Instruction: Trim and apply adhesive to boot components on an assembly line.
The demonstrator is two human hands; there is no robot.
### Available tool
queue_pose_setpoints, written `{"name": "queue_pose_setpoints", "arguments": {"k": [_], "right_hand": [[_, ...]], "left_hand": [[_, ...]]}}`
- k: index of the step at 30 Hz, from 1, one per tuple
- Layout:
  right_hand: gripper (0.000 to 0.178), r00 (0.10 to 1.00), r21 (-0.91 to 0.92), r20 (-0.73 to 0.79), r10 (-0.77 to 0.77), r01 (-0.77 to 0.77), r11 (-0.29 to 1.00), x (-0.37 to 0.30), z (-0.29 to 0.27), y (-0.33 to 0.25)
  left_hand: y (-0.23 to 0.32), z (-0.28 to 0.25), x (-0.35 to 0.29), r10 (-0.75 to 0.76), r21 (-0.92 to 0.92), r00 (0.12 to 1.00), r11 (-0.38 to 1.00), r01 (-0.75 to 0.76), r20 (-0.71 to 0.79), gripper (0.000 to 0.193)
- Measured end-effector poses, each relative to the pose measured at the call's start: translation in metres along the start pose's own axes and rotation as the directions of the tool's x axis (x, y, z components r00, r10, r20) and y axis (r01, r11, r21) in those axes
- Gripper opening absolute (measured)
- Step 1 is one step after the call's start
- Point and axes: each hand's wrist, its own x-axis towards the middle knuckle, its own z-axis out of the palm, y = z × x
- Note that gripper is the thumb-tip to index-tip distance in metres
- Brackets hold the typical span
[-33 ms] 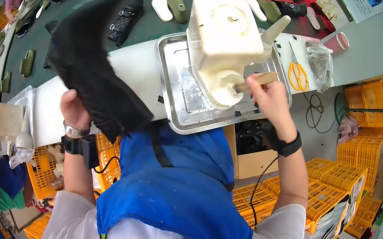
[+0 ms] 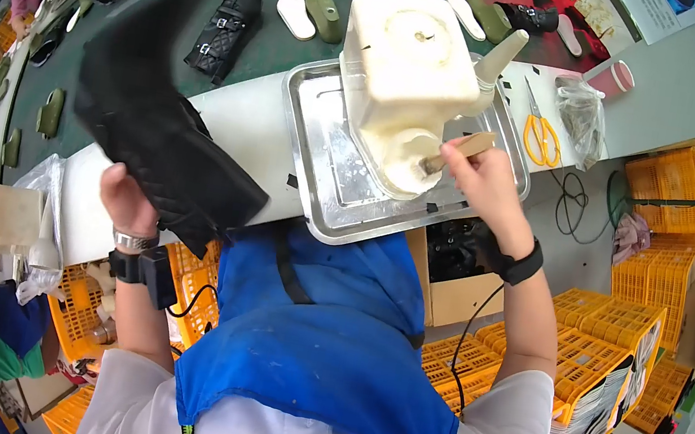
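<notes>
A tall black boot [image 2: 164,138] is gripped by my left hand [image 2: 128,202], its fingers mostly hidden behind the boot. The boot is held tilted over the front of the bench, and its quilted side shows near my fingers. My right hand [image 2: 489,187] pinches the wooden handle of a flat brush [image 2: 468,143]. The brush's bristle end dips into the round mouth of a white plastic glue container [image 2: 413,64], where pale glue shows. That container rests in a shallow metal tray [image 2: 328,237] before me.
Yellow-handled scissors [image 2: 541,140] and a clear plastic bag [image 2: 580,117] lie right of the tray. Beyond are a buckled black boot [image 2: 225,30], white and green insole-like pieces [image 2: 296,16] and a pink cup [image 2: 610,77]. Orange crates [image 2: 592,338] stand at right. Co-workers sit at left.
The boot and my left hand have shifted a little to the left, uncovering more of the buckled boot behind. My right hand and the brush have moved slightly left at the container's mouth.
</notes>
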Motion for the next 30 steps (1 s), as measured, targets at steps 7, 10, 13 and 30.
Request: {"name": "queue_pose_setpoints", "arguments": {"k": [7, 10, 13, 30], "right_hand": [[0.017, 0.972, -0.162, 0.18, -0.152, 0.181, 0.97, 0.009, 0.011, -0.007], [0.021, 0.972, -0.164, 0.233, -0.009, 0.048, 0.985, 0.003, 0.011, -0.007], [0.02, 0.965, -0.063, 0.26, 0.02, -0.003, 0.998, 0.0, 0.014, -0.008], [0.036, 0.988, -0.036, -0.113, -0.101, 0.098, 0.995, -0.025, 0.014, -0.035]], "left_hand": [[0.043, -0.002, -0.028, 0.231, -0.152, 0.968, 0.958, -0.244, -0.095, 0.054], [0.053, 0.0, -0.04, 0.334, -0.125, 0.906, 0.919, -0.375, -0.26, 0.048], [0.062, -0.015, -0.063, 0.401, -0.01, 0.879, 0.909, -0.418, -0.256, 0.044], [0.053, -0.006, -0.071, 0.323, -0.066, 0.841, 0.919, -0.388, -0.434, 0.038]]}}
